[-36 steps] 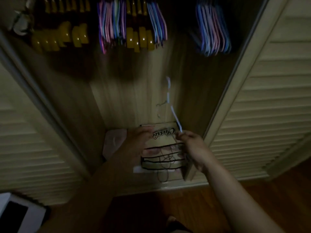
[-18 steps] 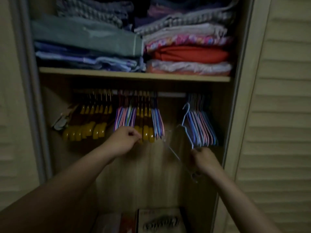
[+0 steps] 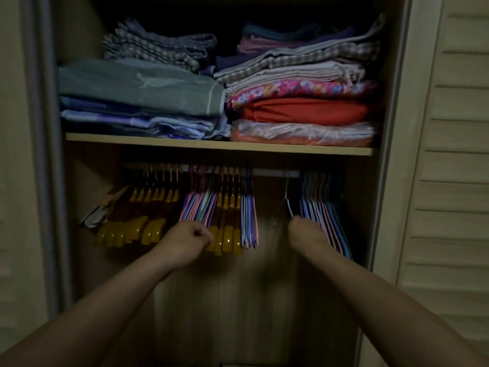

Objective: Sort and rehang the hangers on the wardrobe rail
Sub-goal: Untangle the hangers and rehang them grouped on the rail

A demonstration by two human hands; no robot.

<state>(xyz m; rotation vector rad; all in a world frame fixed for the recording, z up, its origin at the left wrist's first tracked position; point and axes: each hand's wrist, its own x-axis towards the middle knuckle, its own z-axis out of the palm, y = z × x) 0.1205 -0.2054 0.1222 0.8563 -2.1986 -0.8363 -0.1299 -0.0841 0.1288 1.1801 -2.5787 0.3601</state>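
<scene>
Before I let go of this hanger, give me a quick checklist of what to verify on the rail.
1. Hook of the white hanger over the rail: looks ok, dim light.
2. Right hand holding that hanger's lower part: ok.
3. Bare stretch of rail between the middle bunch and the right bunch: ok.
4. Left hand at the yellow hangers, fingers curled; what it holds: cannot tell.
5. Sorting done: not ok, yellow and coloured hangers still mixed in the middle.
</scene>
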